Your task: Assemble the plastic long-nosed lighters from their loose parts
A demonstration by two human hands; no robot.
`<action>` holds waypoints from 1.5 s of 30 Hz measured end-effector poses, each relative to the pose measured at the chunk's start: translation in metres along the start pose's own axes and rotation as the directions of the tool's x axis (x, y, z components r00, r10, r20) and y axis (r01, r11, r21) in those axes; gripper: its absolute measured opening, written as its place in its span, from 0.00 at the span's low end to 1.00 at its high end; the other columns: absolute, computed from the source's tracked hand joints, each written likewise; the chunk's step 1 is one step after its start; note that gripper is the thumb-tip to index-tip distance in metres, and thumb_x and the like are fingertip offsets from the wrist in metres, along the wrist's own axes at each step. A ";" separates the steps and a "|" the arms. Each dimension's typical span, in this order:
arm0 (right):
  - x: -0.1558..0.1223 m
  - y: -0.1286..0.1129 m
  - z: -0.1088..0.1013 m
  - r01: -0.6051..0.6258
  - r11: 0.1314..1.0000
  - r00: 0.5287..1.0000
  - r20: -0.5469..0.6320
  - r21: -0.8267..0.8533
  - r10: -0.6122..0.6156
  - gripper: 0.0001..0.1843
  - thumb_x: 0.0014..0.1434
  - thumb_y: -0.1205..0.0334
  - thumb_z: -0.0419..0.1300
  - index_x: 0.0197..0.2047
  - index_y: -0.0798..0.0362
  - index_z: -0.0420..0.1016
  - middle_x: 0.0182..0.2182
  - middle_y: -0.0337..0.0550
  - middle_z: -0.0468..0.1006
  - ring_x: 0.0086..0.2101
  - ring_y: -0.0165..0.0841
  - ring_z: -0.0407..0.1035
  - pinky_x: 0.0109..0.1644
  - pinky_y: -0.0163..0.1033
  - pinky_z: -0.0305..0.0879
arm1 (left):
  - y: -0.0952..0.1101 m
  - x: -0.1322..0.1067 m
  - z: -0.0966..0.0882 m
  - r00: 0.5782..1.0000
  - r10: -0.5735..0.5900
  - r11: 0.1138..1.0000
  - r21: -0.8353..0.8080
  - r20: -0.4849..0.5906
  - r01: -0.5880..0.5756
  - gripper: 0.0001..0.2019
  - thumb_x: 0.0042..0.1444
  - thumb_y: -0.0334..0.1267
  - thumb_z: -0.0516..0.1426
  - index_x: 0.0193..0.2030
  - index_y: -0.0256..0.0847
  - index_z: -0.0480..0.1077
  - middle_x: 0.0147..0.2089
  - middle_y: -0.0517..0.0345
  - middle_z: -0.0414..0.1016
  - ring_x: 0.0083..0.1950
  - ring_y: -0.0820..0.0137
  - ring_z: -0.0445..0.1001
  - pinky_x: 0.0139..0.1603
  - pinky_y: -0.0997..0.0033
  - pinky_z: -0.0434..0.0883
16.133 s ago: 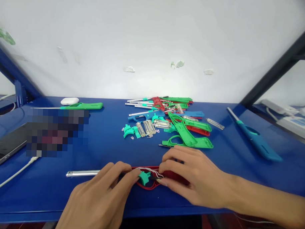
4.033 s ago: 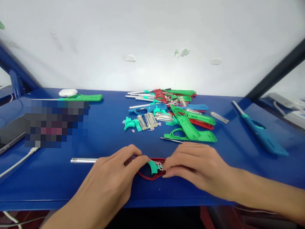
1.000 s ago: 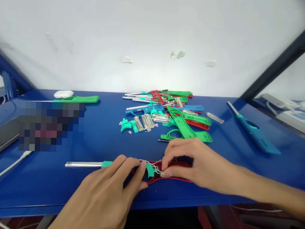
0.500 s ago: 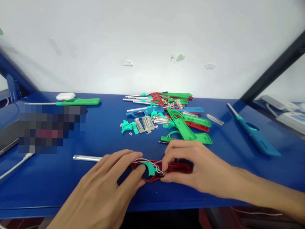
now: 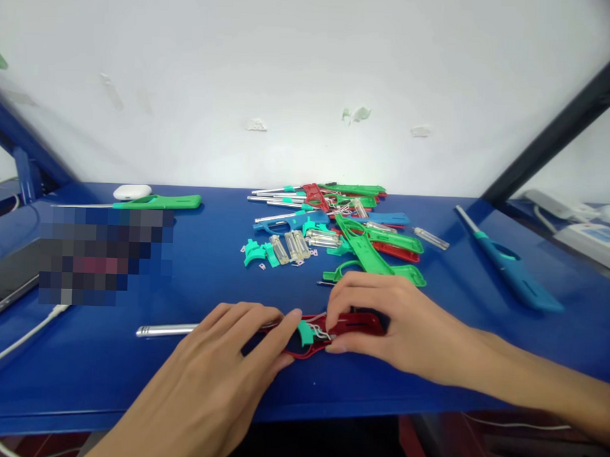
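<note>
Low over the near part of the blue table (image 5: 129,382), the left hand (image 5: 214,372) clasps a red lighter half-shell (image 5: 364,322) and hides its middle. The right hand (image 5: 402,318) pinches white wires (image 5: 322,333) beside a teal trigger (image 5: 306,332) seated in it. The half-shell lies open side up, its long axis running left to right, roughly along the front edge, its metal tube (image 5: 166,330) pointing left. Just beyond the right hand lie a screwdriver tip (image 5: 326,283) and green half-shells (image 5: 408,275); farther back, loose teal triggers (image 5: 255,253) and clear fuel tanks (image 5: 297,245). A blue lighter (image 5: 518,276) rests well apart at right, a phone (image 5: 13,271) at left. At far left, a green lighter (image 5: 170,202) lies near a white case (image 5: 132,192).
</note>
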State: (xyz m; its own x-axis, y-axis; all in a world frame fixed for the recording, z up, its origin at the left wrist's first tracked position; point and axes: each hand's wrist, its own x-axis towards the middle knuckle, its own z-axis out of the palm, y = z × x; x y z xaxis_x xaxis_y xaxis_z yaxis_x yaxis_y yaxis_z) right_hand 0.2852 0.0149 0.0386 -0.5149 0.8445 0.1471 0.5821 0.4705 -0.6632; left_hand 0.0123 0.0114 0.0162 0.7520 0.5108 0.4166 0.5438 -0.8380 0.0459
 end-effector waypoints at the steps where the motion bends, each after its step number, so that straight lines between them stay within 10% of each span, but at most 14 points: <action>1: 0.000 0.000 0.000 0.002 1.000 1.000 -0.004 0.004 -0.002 0.06 0.64 0.56 0.72 0.41 0.46 0.81 0.41 0.35 0.80 0.36 0.29 0.75 0.40 0.35 0.69 | 0.000 0.000 0.000 1.000 0.000 1.000 -0.008 0.014 0.000 0.16 0.76 0.32 0.49 0.65 0.40 0.70 0.53 0.49 0.79 0.50 0.58 0.77 0.50 0.55 0.74; 11: 0.000 0.000 0.001 0.011 1.000 1.000 -0.017 -0.021 -0.011 0.07 0.63 0.56 0.73 0.41 0.47 0.82 0.39 0.36 0.83 0.36 0.31 0.76 0.39 0.36 0.69 | -0.007 0.003 -0.004 1.000 0.000 0.976 -0.216 0.027 0.005 0.19 0.74 0.25 0.49 0.63 0.45 0.70 0.55 0.53 0.74 0.49 0.67 0.75 0.47 0.68 0.74; 20: -0.003 0.007 0.009 0.098 0.993 0.989 -0.109 -0.060 -0.104 0.09 0.64 0.53 0.72 0.37 0.48 0.84 0.34 0.37 0.86 0.33 0.32 0.78 0.36 0.36 0.68 | -0.009 0.029 -0.002 0.982 0.156 0.986 0.079 -0.105 -0.148 0.22 0.76 0.25 0.43 0.40 0.39 0.76 0.34 0.58 0.77 0.32 0.71 0.74 0.35 0.69 0.69; 36: -0.002 0.004 0.000 0.171 0.975 0.984 -0.029 -0.144 -0.177 0.09 0.68 0.53 0.68 0.42 0.50 0.83 0.43 0.41 0.86 0.39 0.33 0.80 0.43 0.36 0.73 | -0.004 0.016 0.004 0.985 0.075 0.997 0.002 -0.152 -0.076 0.19 0.71 0.20 0.45 0.51 0.42 0.74 0.43 0.57 0.79 0.37 0.70 0.77 0.39 0.69 0.72; 45: 0.013 0.035 -0.044 -0.106 0.876 0.911 -0.398 -0.470 -0.103 0.17 0.75 0.51 0.55 0.44 0.52 0.79 0.41 0.48 0.84 0.41 0.42 0.77 0.47 0.49 0.72 | -0.012 -0.001 0.022 0.979 0.046 0.999 -0.013 -0.197 -0.049 0.19 0.71 0.22 0.46 0.57 0.43 0.72 0.48 0.53 0.79 0.42 0.65 0.78 0.45 0.62 0.74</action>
State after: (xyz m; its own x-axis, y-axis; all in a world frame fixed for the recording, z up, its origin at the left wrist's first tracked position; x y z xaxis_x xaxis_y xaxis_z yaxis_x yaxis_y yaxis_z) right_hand 0.3269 0.0533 0.0493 -0.2786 0.8232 0.4947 0.8605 0.4428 -0.2522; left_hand 0.0134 0.0251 -0.0047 0.6880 0.4238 0.5891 0.5012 -0.8646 0.0367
